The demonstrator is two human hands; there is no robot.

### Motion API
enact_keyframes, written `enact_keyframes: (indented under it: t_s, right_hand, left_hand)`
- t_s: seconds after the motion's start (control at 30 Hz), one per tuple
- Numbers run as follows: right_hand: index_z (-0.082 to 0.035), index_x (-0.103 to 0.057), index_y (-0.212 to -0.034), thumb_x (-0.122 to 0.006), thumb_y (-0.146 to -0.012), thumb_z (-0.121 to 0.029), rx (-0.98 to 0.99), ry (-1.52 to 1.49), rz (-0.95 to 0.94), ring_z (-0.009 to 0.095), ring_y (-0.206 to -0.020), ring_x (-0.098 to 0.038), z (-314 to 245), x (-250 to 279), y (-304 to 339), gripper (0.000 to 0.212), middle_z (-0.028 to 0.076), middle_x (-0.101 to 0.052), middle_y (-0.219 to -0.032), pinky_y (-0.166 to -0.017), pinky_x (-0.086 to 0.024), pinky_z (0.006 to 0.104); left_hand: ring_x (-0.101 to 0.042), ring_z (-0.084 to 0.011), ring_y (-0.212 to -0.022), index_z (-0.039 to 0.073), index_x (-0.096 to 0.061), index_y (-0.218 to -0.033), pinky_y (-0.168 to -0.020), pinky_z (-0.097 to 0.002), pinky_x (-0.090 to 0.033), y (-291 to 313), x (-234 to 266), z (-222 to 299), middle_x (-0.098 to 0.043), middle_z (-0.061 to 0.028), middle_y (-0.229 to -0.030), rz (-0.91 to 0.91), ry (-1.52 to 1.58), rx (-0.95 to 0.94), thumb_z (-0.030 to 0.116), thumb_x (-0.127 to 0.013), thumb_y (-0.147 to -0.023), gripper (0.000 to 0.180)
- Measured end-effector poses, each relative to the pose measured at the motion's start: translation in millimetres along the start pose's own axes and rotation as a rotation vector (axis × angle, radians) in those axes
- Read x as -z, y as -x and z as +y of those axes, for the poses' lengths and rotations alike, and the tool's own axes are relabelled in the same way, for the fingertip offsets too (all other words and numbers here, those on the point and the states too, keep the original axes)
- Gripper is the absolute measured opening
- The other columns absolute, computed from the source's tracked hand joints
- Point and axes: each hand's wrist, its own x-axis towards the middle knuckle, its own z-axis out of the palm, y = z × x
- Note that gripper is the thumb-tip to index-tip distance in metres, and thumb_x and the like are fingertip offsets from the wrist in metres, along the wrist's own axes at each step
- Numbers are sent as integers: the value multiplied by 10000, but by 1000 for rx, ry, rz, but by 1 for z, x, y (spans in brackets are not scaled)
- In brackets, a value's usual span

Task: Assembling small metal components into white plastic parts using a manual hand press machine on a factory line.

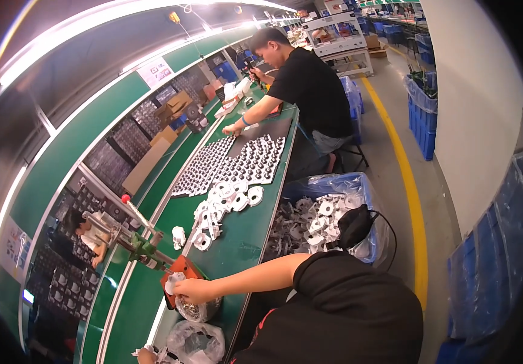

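Observation:
My right hand reaches across the bench, its fingers closed on a white plastic part at the orange-red base of a green hand press. The press has a lever with a red knob. Under that hand is a clear bag or bowl of small metal pieces. Cut off by the lower edge, my left hand is beside several white parts; its fingers are too hidden to read. Close by stands an open clear plastic bag.
White parts are heaped farther up the green bench, before rows of white pieces with dark domes. A co-worker sits beyond. A lined blue bin of white parts, with a black item on it, stands right of the bench.

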Motion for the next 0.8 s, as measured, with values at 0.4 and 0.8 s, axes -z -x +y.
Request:
enact_keyframes:
  t_s: [0.4, 0.8]
  right_hand:
    - [-18, -644, -785, -630, -711, -59, 31, 128, 56, 314, -772, -617, 21, 13, 4, 85, 154, -637, -766, -706, -482, 396]
    - [-14, -571, -729, -621, -711, -28, 110, 31, 56, 314, -734, -597, 27, -22, -10, 54, 147, -566, -779, -675, -486, 374]
  left_hand:
    - [-583, -413, -1006, -79, -605, -1012, -872, -428, -468, 49, 28, 44, -599, -295, -1042, 99, 325, 101, 325, -575, -788, 463]
    - [-582, -422, -999, -69, -625, -994, -871, -431, -460, 63, 7, 5, -607, -303, -1008, 292, 394, 40, 280, -617, -706, 454]
